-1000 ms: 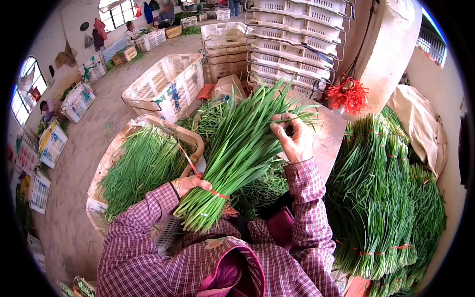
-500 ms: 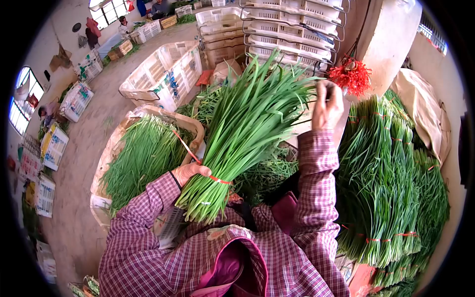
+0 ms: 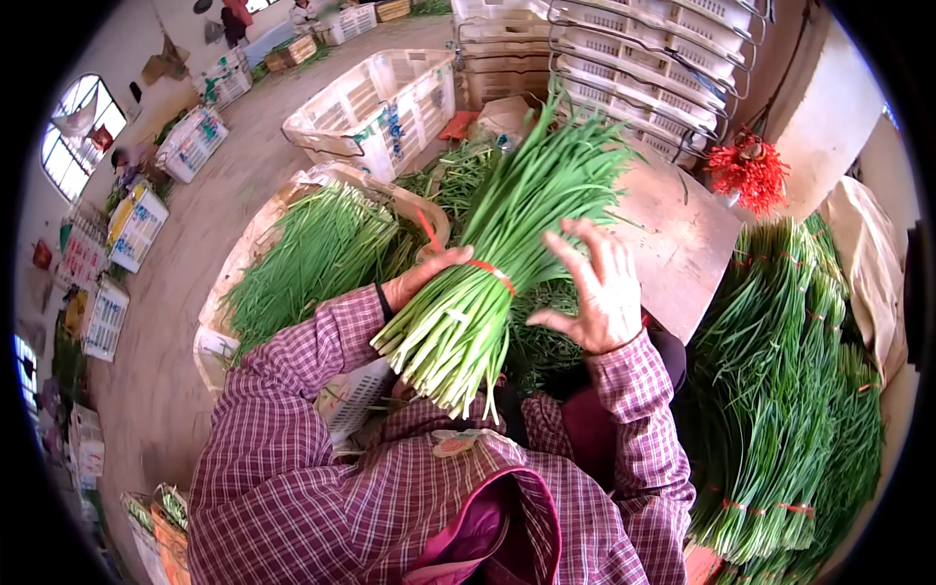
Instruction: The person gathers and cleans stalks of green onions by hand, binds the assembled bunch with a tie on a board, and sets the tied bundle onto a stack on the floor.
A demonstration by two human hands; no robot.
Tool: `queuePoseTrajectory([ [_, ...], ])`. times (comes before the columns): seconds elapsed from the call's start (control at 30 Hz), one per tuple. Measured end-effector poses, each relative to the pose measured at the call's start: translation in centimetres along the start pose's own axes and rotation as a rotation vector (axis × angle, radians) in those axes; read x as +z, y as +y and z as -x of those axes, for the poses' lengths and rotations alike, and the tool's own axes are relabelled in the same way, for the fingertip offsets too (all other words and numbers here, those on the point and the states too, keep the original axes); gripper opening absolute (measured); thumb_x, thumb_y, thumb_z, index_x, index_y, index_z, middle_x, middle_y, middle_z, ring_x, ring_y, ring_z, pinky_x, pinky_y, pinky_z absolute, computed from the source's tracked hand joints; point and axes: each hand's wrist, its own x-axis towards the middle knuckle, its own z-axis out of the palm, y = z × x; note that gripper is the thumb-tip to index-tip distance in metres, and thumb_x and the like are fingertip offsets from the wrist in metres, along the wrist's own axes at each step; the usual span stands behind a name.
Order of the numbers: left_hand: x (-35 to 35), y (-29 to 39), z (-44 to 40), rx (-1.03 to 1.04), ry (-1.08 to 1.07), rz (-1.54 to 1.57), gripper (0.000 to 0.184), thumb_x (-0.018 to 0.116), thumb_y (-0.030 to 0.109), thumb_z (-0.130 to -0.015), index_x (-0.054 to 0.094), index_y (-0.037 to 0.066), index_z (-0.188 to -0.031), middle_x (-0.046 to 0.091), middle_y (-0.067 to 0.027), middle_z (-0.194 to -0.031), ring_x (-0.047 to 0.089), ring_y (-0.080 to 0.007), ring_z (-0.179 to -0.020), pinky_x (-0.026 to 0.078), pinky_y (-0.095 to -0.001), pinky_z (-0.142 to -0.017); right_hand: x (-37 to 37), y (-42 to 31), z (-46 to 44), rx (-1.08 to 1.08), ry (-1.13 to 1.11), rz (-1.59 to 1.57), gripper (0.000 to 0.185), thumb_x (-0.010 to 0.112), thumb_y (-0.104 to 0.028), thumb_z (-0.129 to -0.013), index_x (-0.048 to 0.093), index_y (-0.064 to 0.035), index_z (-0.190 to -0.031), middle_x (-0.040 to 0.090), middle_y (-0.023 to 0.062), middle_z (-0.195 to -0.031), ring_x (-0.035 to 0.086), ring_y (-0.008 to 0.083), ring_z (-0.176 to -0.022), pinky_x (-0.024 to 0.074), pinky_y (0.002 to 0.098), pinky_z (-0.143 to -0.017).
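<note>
My left hand (image 3: 429, 276) is wrapped round the lower part of a bunch of long green stalks (image 3: 531, 210), beside the red tie (image 3: 492, 273) that circles it. The pale cut ends point down toward my lap and the leaves spread up and away. Just right of the bunch is my right hand (image 3: 600, 292), fingers spread and holding nothing. A loose end of red tie stands up by my left hand. More loose stalks (image 3: 551, 331) lie beneath the bunch.
At left sits a lined crate of greens (image 3: 312, 253), with a white crate (image 3: 375, 107) behind it. Tied bunches (image 3: 780, 390) are piled at right beside a board (image 3: 673, 234). Stacked crates (image 3: 643, 78) and red ties (image 3: 749, 174) stand beyond. People sit in the background.
My right hand has come down and left from the leaf tips to the bunch's side, its fingers now spread. The bunch in my left hand has tilted, its cut ends more toward me. The view has shifted.
</note>
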Motion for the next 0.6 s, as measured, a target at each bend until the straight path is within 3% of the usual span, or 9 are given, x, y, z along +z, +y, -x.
queuePoseTrajectory([
  [0.1,-0.3,0.5,-1.0,0.013,-0.087,0.138,0.039,0.06,0.035,-0.091,0.062,0.004,-0.114,0.068,-0.0099,-0.104,0.067,-0.0163,-0.086,0.057,-0.0286,-0.075,0.0,-2.4,-1.8,-0.111,-0.201,-0.004,0.106,0.087,-0.036,-0.045,0.04,-0.0285,-0.14,0.043,0.0032,-0.139,0.039,0.0282,-0.13,0.0315,0.0549,-0.106],
  [0.2,0.3,1.6,-1.1,-0.237,-0.169,0.359,0.038,0.063,0.033,-0.089,0.063,0.003,-0.112,0.069,-0.0132,-0.102,0.069,-0.0183,-0.083,0.06,-0.0308,-0.071,0.0,-1.9,-2.5,-0.153,-0.256,-0.038,0.108,0.086,-0.038,-0.046,0.038,-0.0296,-0.141,0.041,0.0034,-0.14,0.038,0.0285,-0.131,0.0302,0.0558,-0.107],
  [0.23,1.1,1.8,-0.8,-0.208,-0.083,0.328,0.038,0.064,0.033,-0.089,0.062,0.002,-0.112,0.07,-0.0136,-0.099,0.07,-0.0189,-0.079,0.06,-0.0308,-0.067,0.0,-1.9,-2.6,-0.156,-0.263,-0.034,0.107,0.086,-0.04,-0.047,0.037,-0.0298,-0.142,0.039,0.0033,-0.142,0.038,0.0284,-0.131,0.029,0.0564,-0.107],
  [0.33,0.7,1.6,-1.1,-0.237,-0.073,0.268,0.042,0.062,0.039,-0.09,0.06,0.004,-0.114,0.07,-0.0122,-0.092,0.069,-0.0177,-0.075,0.06,-0.0301,-0.066,0.1,-2.2,-2.5,-0.173,-0.353,-0.052,0.104,0.085,-0.044,-0.047,0.039,-0.029,-0.14,0.041,0.0036,-0.139,0.037,0.0284,-0.132,0.0289,0.0579,-0.107],
  [0.4,0.4,1.5,-1.5,-0.229,-0.04,0.212,0.048,0.055,0.046,-0.092,0.058,0.005,-0.118,0.069,-0.0119,-0.1,0.069,-0.0168,-0.08,0.06,-0.0294,-0.068,0.2,-2.0,-2.2,-0.177,-0.359,-0.036,0.099,0.085,-0.045,-0.05,0.042,-0.0285,-0.138,0.042,0.0039,-0.138,0.038,0.0281,-0.131,0.028,0.0589,-0.107],
  [0.5,0.5,2.1,-1.2,-0.148,-0.049,0.175,0.06,0.049,0.06,-0.089,0.058,0.009,-0.118,0.066,-0.0103,-0.109,0.067,-0.0199,-0.093,0.059,-0.0337,-0.075,0.3,-1.5,-1.9,-0.15,-0.218,-0.07,0.095,0.084,-0.045,-0.052,0.044,-0.0291,-0.136,0.046,0.0044,-0.135,0.044,0.0281,-0.126,0.0254,0.0599,-0.107],
  [0.6,0.0,3.3,-0.4,-0.052,-0.146,0.114,0.064,0.046,0.062,-0.09,0.057,0.007,-0.12,0.067,-0.0126,-0.103,0.067,-0.0216,-0.089,0.058,-0.0338,-0.072,0.4,0.3,-2.4,-0.132,-0.048,-0.144,0.096,0.081,-0.052,-0.052,0.046,-0.0199,-0.135,0.051,0.0072,-0.128,0.048,0.0282,-0.12,0.0272,0.0579,-0.105],
])
